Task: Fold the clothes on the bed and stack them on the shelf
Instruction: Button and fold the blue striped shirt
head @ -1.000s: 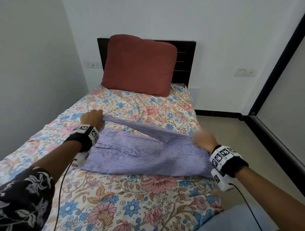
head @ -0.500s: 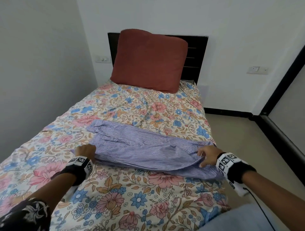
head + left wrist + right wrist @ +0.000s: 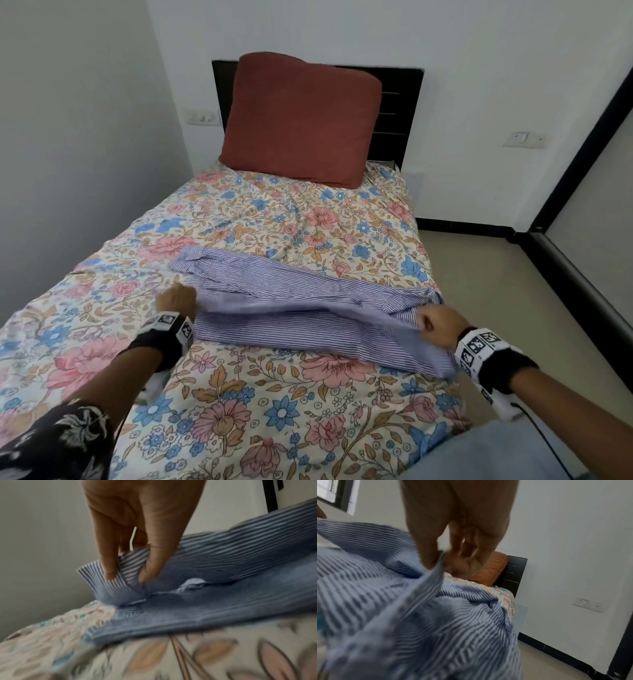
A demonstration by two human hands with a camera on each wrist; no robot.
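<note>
The right hand [image 3: 436, 327] pinches a corner of the blue-and-white striped cotton shirt [image 3: 301, 305]; blur in the right wrist view hides which fingers, perhaps thumb and forefinger. The left hand [image 3: 176, 301] pinches the opposite corner. The shirt lies across the floral-sheeted bed [image 3: 260, 394], below a rust-red pillow [image 3: 301, 120], white walls around.

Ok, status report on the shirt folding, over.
Left hand pinches striped shirt near edge; right hand pinches the other end. Shirt part-folded on bed. Nothing in the way.
</note>
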